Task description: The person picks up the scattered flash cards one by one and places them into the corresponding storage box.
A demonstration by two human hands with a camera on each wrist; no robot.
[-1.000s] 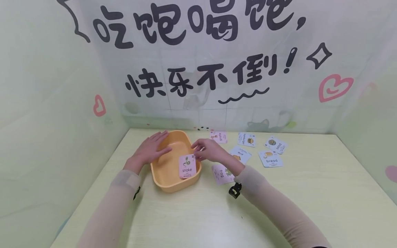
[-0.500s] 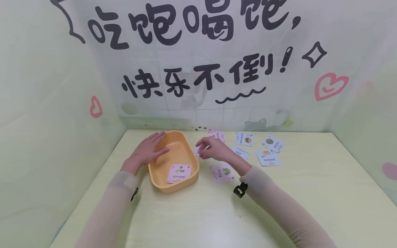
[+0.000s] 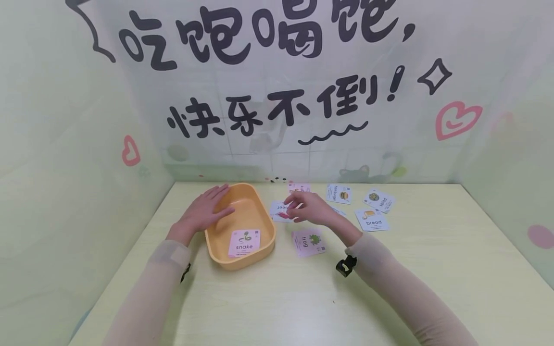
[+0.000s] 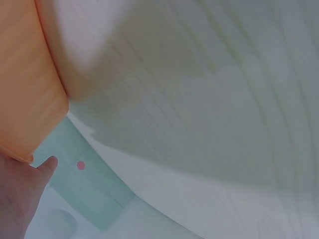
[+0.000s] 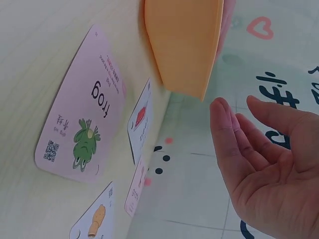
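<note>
The left hand [image 3: 200,214] rests on the left rim of the orange tray [image 3: 240,263], its fingers spread; the left wrist view shows part of this hand [image 4: 20,191] beside the tray's wall [image 4: 30,84]. A pink snake card [image 3: 244,243] lies face up inside the tray. The right hand [image 3: 309,209], holding nothing, hovers right of the tray above a card with a red picture [image 3: 279,211]. Its fingers are bent loosely with a gap to the thumb in the right wrist view [image 5: 271,159]. Below it on the table is the pink frog card [image 3: 309,241].
Behind the right hand lies a pink card [image 3: 299,187]. Farther right are the hamburger card [image 3: 339,193], salad card [image 3: 379,200] and bread card [image 3: 372,219], with another card partly hidden by the right forearm. A printed curtain [image 3: 268,163] stands behind the table.
The snake card has left the right hand and now lies flat in the tray. The right hand has moved right, away from the tray, uncovering the card with the red picture. The left hand stays on the rim.
</note>
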